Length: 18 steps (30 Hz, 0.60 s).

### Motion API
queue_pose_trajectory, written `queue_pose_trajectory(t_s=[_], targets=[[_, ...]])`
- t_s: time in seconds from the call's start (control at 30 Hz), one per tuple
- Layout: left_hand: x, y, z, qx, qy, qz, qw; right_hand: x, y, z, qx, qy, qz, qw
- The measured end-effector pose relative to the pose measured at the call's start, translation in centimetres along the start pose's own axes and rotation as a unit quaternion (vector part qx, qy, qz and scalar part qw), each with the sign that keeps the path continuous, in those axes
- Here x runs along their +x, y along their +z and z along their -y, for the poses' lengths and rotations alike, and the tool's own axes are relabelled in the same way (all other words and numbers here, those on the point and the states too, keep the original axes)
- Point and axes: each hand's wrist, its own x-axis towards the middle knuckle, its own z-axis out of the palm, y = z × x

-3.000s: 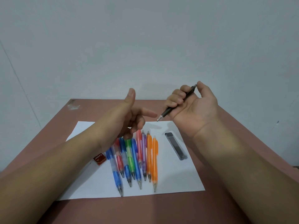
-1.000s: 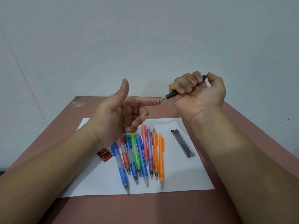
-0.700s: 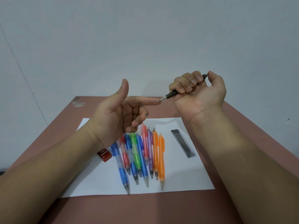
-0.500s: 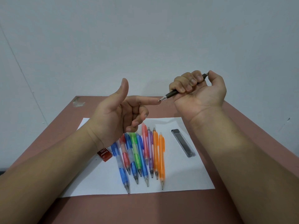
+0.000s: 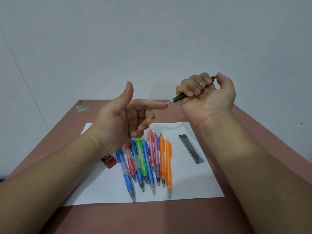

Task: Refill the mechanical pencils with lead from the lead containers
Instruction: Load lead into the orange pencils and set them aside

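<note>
While the right hand [image 5: 208, 97] grips a dark mechanical pencil [image 5: 179, 98] in its curled fingers [image 5: 194, 87], thumb at the pencil's back end, the tip touches the outstretched index finger of the left hand [image 5: 118, 117]. That left hand holds nothing: thumb up, other fingers loosely curled. Both hover at mid-frame above the reddish worktop [image 5: 253, 132]. Below them on a white sheet [image 5: 194, 179] lie a row of coloured mechanical pencils [image 5: 148, 162], a clear lead container [image 5: 191, 148] to their right, and a red lead case [image 5: 108, 160] at the left, partly behind the wrist.
</note>
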Motion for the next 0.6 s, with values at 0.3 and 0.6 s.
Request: queue_pose_trajectory(t_s=[0.3, 0.6], targets=[[-0.14, 0.07, 0.0, 0.033, 0.004, -0.015, 0.999, -0.07, 0.11, 0.2, -0.023, -0.003, 0.009, 1.0], [-0.19, 0.28, -0.24, 0.054, -0.005, -0.011, 0.998, -0.25, 0.4, 0.34, -0.075, -0.009, 0.022, 0.997]])
